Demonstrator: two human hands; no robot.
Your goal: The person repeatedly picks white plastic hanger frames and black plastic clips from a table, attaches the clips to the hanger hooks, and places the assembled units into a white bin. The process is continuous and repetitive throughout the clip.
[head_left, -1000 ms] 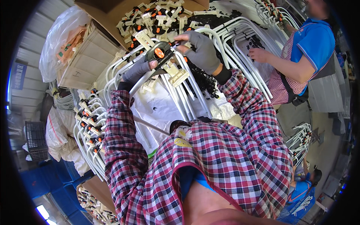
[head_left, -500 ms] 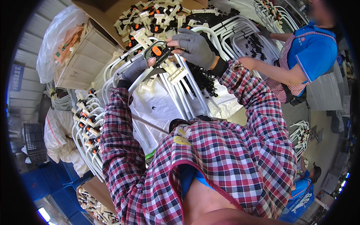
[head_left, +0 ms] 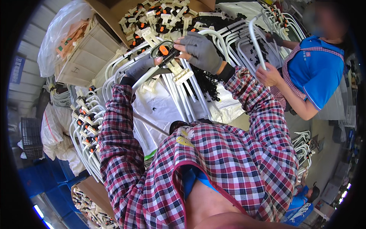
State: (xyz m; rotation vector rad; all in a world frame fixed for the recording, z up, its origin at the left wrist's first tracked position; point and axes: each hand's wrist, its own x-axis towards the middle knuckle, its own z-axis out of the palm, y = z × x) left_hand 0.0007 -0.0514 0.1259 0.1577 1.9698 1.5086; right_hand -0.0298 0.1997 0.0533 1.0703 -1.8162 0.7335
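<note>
Bent white metal tube [head_left: 143, 78], upper centre of frame: left hand [head_left: 139, 68] stayed clamped on it; right hand [head_left: 200, 51] shifted leftward, fingers pinched on orange-buttoned grey clip [head_left: 164, 50], seating apparently underway.

Bent white tubes [head_left: 190, 91] crowd beneath my hands; a cardboard box of fittings [head_left: 160, 17] blocks ahead; a co-worker's hand [head_left: 268, 74] closes off my right.
</note>
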